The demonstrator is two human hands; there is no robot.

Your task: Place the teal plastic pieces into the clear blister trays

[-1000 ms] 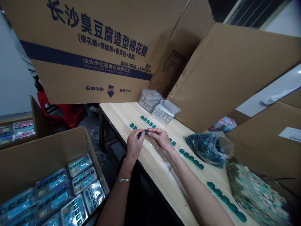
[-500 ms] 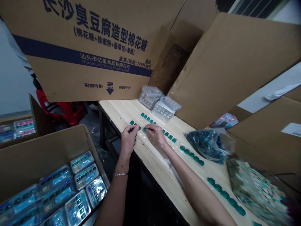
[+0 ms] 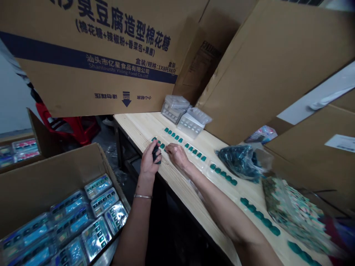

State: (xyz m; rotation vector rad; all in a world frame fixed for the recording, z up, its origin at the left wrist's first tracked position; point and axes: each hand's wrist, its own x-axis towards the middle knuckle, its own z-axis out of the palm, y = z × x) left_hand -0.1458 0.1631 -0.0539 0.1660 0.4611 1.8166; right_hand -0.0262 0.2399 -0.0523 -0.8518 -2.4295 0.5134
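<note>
My left hand [image 3: 149,159] is closed round several small dark teal pieces [image 3: 156,153] at the near edge of the pale wooden table [image 3: 140,127]. Just to its right, my right hand [image 3: 175,154] pinches or presses a teal piece into a clear plastic tray [image 3: 169,157] lying flat on the table; what sits under the fingertips is hidden. Rows of teal pieces [image 3: 194,150] fill further clear trays stretching right along the table.
Stacks of empty clear trays [image 3: 186,115] stand at the table's back. A plastic bag of teal pieces [image 3: 240,160] and a bag of printed cards [image 3: 294,214] lie at right. A carton of packed blister packs [image 3: 80,225] stands lower left. Large cardboard boxes [image 3: 105,55] wall the back.
Both hands have moved from above the table down and away to the tray near the table's left edge. The left hand has closed round the teal pieces.
</note>
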